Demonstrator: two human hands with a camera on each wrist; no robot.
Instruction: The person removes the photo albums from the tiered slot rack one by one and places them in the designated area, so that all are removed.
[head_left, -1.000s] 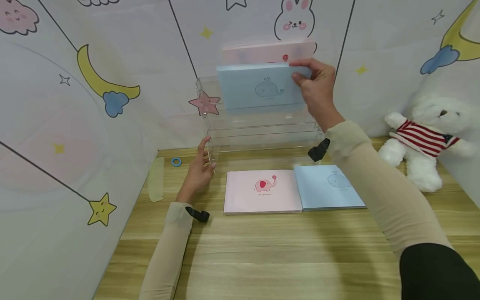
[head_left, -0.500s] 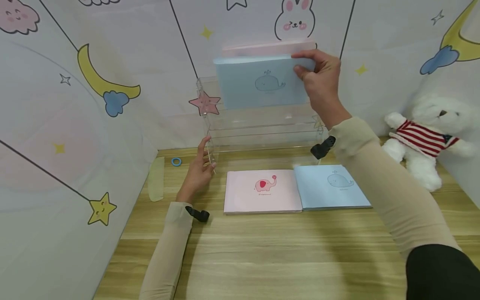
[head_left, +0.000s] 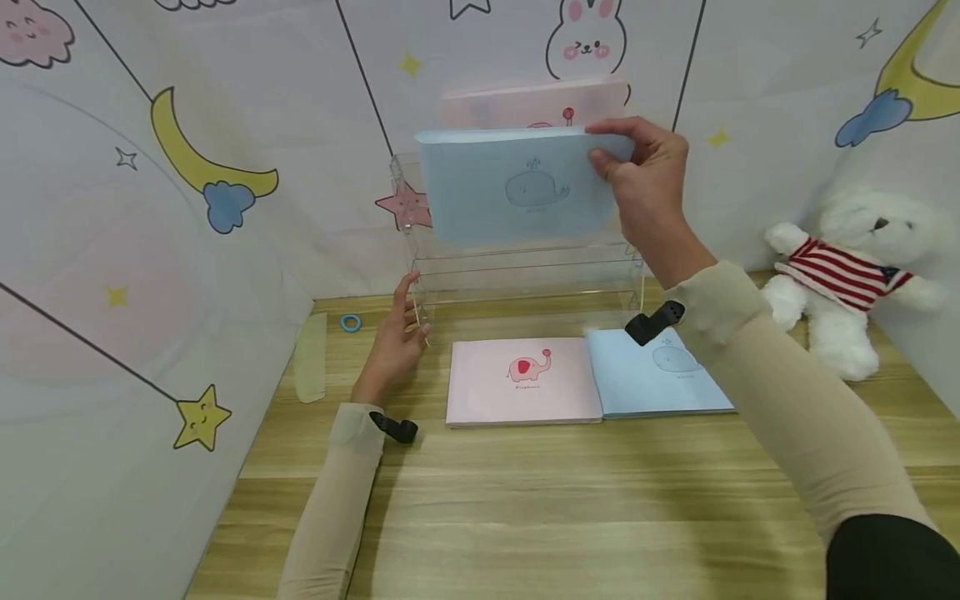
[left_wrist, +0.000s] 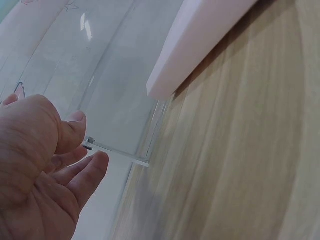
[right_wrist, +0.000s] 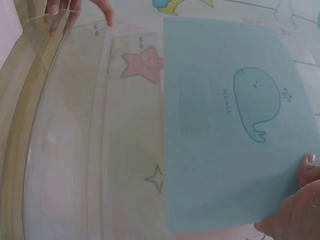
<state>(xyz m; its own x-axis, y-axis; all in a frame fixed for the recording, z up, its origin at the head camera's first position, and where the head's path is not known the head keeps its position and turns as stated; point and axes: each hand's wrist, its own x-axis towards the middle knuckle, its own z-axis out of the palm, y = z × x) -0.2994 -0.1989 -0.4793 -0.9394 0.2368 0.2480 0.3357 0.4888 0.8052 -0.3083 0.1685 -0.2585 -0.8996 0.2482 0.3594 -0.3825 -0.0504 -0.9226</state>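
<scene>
In the head view my right hand point(head_left: 651, 187) pinches the top right corner of a light blue notebook point(head_left: 480, 183) with a whale drawn on its cover. The notebook hangs upright in front of the upper part of a clear acrylic rack point(head_left: 525, 279). Behind it shows the top of a pink notebook point(head_left: 495, 104), mostly covered. Low on the rack's left side, my left hand point(head_left: 393, 346) holds the edge of the side panel between thumb and fingers. The right wrist view shows the blue notebook point(right_wrist: 225, 125) held at its corner, with the rack's shelf lines beside it.
On the wooden table point(head_left: 525, 500) before the rack lie a pink elephant notebook point(head_left: 487, 383) and another blue whale notebook point(head_left: 633, 392), side by side. A white teddy bear point(head_left: 843, 333) sits at right. A blue ring point(head_left: 351, 322) and a pale green strip point(head_left: 310, 358) lie at left.
The blue notebook in my right hand rose slightly, then came down and a little left, uncovering more of the pink notebook behind. My left hand has stayed on the rack's side.
</scene>
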